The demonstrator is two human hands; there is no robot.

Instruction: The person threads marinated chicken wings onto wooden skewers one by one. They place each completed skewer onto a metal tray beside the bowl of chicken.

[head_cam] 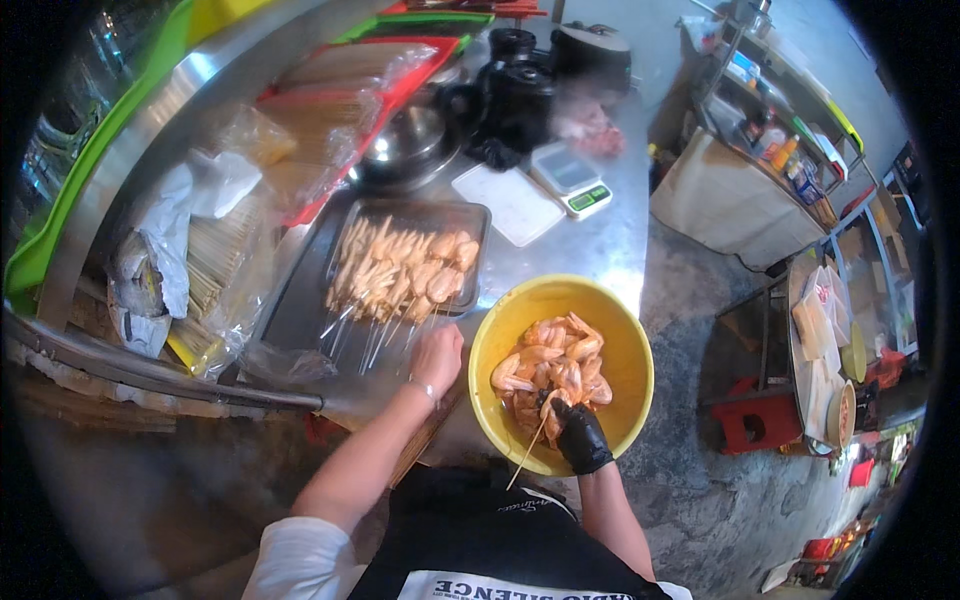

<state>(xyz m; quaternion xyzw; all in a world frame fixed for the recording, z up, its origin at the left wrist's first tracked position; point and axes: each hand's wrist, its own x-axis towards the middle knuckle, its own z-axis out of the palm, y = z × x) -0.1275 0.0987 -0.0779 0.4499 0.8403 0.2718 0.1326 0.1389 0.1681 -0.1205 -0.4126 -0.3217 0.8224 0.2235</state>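
A yellow plastic basin (634, 352) holds raw marinated chicken wings (551, 352). My right hand (583, 437), in a black glove, is inside it near the front right wall, gripping a chicken wing (559, 405) from which a thin wooden skewer (528, 453) slants down over the rim. My bare left hand (436, 352) is curled beside the basin's left side, close to the front edge of a dark tray (484, 255); whether its fingers hold anything cannot be seen. Skewered meat pieces (405, 262) lie in rows in that tray, their sticks pointing towards me.
Behind the tray are a white board (506, 202), a digital kitchen scale (574, 180), a steel pot (412, 142) and black containers (517, 90). Bundled wooden skewers (210, 255) lie at the left near red trays (390, 105). A shelf rack (780, 112) stands across the floor at the right.
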